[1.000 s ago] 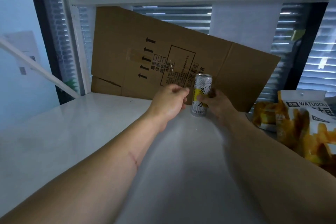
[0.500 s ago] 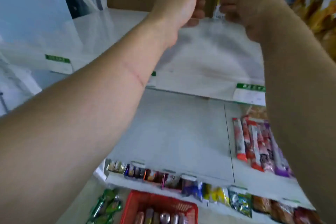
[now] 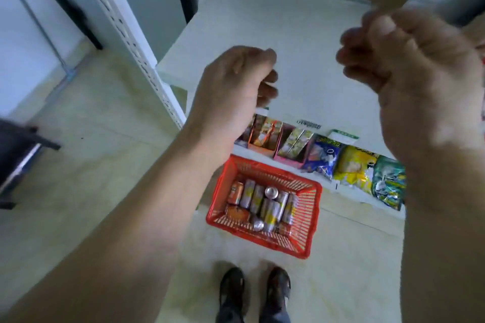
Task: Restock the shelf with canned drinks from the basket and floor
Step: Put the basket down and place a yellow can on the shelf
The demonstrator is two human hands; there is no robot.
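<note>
We take the basket (image 3: 265,207) on the floor (image 3: 91,165) as our landmark. In it lie the cans (image 3: 265,204), mostly side by side. Just behind the basket runs the lowest shelf (image 3: 349,199), with snack boxes (image 3: 273,139) behind the basket and snack bags (image 3: 357,173) to their right. Before the basket stand our two shoes (image 3: 254,286). Above it our left hand (image 3: 233,84) and right hand (image 3: 409,52) hang apart, over an upper shelf (image 3: 301,42). A shelf upright (image 3: 136,47) rises left of the basket.

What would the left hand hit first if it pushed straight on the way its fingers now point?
Probably the white shelf board: the left hand has its curled fingers pointing forward over it, nothing showing between. Depth is unclear, so it could pass above the board.
</note>
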